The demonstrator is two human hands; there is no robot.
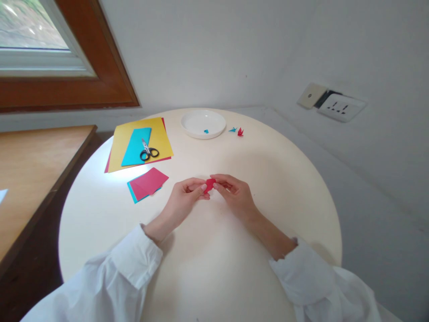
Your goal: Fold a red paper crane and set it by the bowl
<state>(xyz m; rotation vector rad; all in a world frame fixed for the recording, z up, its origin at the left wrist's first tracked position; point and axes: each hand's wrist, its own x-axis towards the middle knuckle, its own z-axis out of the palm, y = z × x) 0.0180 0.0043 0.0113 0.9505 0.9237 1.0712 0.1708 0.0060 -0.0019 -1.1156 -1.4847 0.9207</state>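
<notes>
A small folded piece of red paper [209, 184] is pinched between both my hands above the middle of the round cream table [288, 188]. My left hand [185, 193] grips its left side with thumb and fingers closed. My right hand [233, 191] pinches its right side. Both wrists rest on or near the tabletop, and white sleeves cover my forearms.
Red and blue paper squares [147, 183] lie left of my hands. Farther back are yellow, red and blue sheets [140, 142] with black scissors [148, 152] on top. A white plate [203, 123] holds a blue scrap. Tiny blue and red folded figures [237, 131] sit beside it. A wooden desk [30, 170] stands at left.
</notes>
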